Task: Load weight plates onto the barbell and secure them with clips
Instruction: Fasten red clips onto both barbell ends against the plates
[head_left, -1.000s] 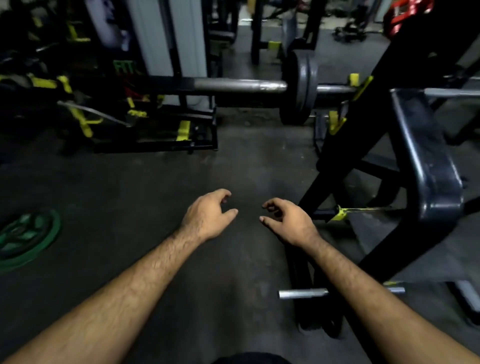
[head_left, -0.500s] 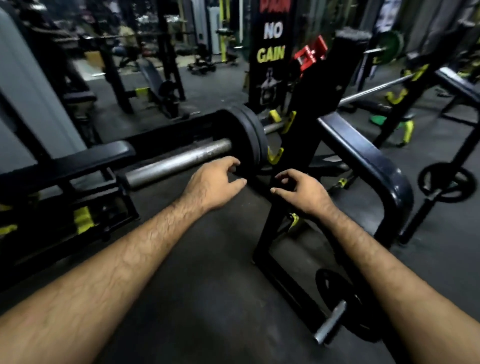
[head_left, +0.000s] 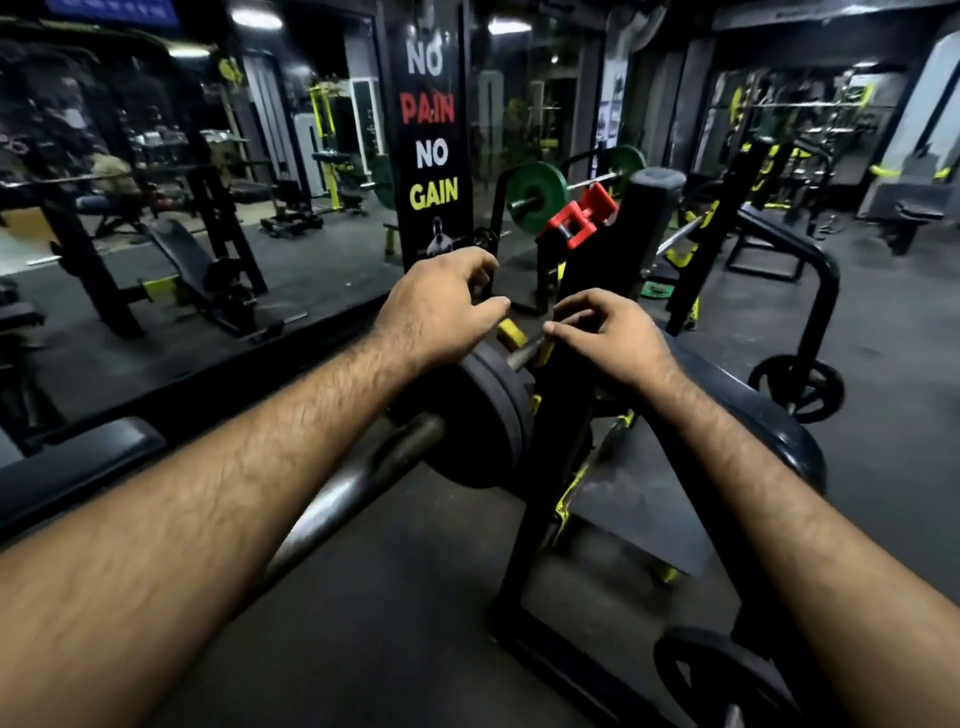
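Black weight plates (head_left: 470, 415) already sit on the barbell (head_left: 363, 478), tight against the rack upright (head_left: 582, 364). Beyond them, left hand (head_left: 441, 306) and right hand (head_left: 608, 338) hover empty, fingers curled. Red clips (head_left: 576, 221) wait atop the upright, unfitted.

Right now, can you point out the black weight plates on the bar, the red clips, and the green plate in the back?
black weight plates (head_left: 480, 415): head view, rubber rim facing the camera.
red clips (head_left: 576, 223): head view, front clip's body.
green plate (head_left: 537, 188): head view, flat face.
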